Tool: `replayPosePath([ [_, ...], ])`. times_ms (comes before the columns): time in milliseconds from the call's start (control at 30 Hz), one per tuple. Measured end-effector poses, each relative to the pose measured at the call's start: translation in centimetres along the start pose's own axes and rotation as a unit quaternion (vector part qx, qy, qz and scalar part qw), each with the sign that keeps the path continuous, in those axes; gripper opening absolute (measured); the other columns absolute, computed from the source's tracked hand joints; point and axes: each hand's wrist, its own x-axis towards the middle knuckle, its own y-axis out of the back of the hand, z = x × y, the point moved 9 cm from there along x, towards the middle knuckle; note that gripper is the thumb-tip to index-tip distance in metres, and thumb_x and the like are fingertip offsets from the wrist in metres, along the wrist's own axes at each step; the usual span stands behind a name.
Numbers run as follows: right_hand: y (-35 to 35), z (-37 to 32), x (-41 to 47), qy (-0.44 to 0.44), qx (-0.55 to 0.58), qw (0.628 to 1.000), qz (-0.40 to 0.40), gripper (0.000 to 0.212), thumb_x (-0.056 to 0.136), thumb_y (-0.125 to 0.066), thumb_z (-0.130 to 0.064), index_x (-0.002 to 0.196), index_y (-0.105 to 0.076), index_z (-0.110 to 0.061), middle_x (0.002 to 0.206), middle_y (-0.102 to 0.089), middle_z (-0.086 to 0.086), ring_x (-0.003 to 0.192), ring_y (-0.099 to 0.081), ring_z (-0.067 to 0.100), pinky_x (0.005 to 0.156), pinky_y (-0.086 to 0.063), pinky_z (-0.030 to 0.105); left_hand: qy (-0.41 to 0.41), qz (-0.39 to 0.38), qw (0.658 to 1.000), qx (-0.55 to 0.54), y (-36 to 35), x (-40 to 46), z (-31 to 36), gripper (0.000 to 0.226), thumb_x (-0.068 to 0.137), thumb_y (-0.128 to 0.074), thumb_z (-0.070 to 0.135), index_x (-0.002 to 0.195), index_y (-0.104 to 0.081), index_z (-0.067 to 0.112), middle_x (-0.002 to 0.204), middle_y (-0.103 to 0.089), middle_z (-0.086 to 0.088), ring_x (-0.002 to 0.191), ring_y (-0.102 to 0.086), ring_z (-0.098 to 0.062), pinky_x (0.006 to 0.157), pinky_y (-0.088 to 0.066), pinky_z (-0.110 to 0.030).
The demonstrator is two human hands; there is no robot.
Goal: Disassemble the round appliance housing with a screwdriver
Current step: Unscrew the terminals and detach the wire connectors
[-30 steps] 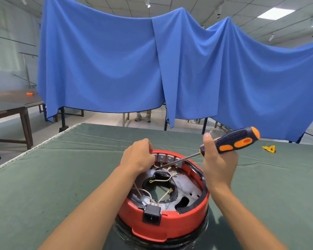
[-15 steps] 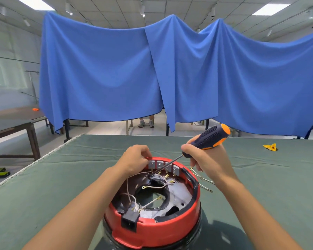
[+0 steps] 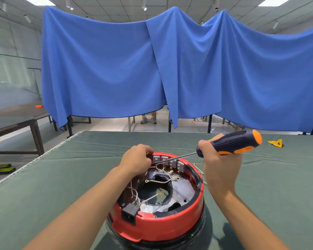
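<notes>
A round red appliance housing [image 3: 157, 226] lies open-side up on the green table, showing loose wires, a black power socket [image 3: 128, 213] at its near rim and a row of grey switch blocks [image 3: 170, 162] at its far rim. My left hand [image 3: 135, 160] grips the far left rim beside those blocks, fingers curled. My right hand [image 3: 220, 165] holds a black and orange screwdriver [image 3: 231, 144] by the handle, shaft slanting down-left. Its tip sits at the leftmost grey block, close to my left fingers.
The green cloth-covered table [image 3: 61, 177] has its left edge nearby. A small yellow piece [image 3: 276, 143] lies at the far right. Loose gold-tipped wires [image 3: 199, 170] lie right of the housing. A blue curtain [image 3: 170, 69] hangs behind; a wooden table [image 3: 16, 120] stands left.
The screwdriver handle dipped toward the housing, then rose back to the right. Its tip stayed at the grey blocks. My left hand kept its hold on the rim.
</notes>
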Motion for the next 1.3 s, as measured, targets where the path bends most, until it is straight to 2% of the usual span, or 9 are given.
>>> replayPosePath([
  [200, 0.2, 0.4, -0.4, 0.029, -0.009, 0.999, 0.013, 0.019, 0.068, -0.061, -0.01, 0.056, -0.046, -0.012, 0.045, -0.047, -0.013, 0.043, -0.044, 0.0, 0.05, -0.038, 0.009, -0.009, 0.003, 1.0, 0.008, -0.4, 0.7, -0.3, 0.047, 0.078, -0.051, 0.015, 0.118, -0.06, 0.037, 0.118, -0.065, 0.011, 0.108, -0.058, -0.018, 0.086, -0.043, -0.031],
  [367, 0.1, 0.5, -0.6, 0.048, -0.011, 0.999, 0.005, 0.02, 0.071, -0.063, -0.011, 0.058, -0.047, -0.008, 0.047, -0.049, -0.013, 0.045, -0.047, -0.001, 0.052, -0.039, 0.008, -0.015, 0.006, 1.0, 0.009, -0.6, 0.7, -0.3, 0.047, 0.08, -0.05, 0.014, 0.121, -0.059, 0.037, 0.12, -0.064, 0.009, 0.109, -0.057, -0.019, 0.089, -0.044, -0.034],
  [633, -0.2, 0.5, -1.0, 0.056, -0.02, 0.998, -0.006, 0.019, 0.072, -0.063, -0.011, 0.06, -0.048, -0.011, 0.048, -0.051, -0.015, 0.047, -0.049, -0.001, 0.053, -0.039, 0.007, -0.019, 0.001, 1.0, 0.017, -0.6, 0.4, 0.0, 0.052, 0.079, -0.049, 0.011, 0.124, -0.057, 0.037, 0.121, -0.063, 0.007, 0.11, -0.056, -0.02, 0.088, -0.045, -0.035],
  [833, 0.2, 0.6, -0.7, 0.046, -0.02, 0.999, 0.01, 0.019, 0.069, -0.062, -0.01, 0.06, -0.046, -0.003, 0.05, -0.049, -0.009, 0.046, -0.047, 0.001, 0.052, -0.04, 0.01, -0.02, -0.002, 1.0, 0.015, -0.4, 0.1, 0.1, 0.053, 0.078, -0.049, 0.011, 0.123, -0.057, 0.037, 0.121, -0.063, 0.006, 0.109, -0.057, -0.021, 0.089, -0.046, -0.037],
  [1300, -0.1, 1.3, -1.2, 0.037, -0.039, 0.999, -0.005, 0.019, 0.073, -0.062, -0.014, 0.059, -0.048, -0.014, 0.048, -0.051, -0.015, 0.046, -0.048, -0.001, 0.051, -0.039, 0.007, -0.023, -0.004, 1.0, 0.018, -0.4, -0.1, 0.3, 0.053, 0.079, -0.049, 0.01, 0.125, -0.056, 0.036, 0.121, -0.063, 0.005, 0.108, -0.057, -0.021, 0.086, -0.047, -0.036],
])
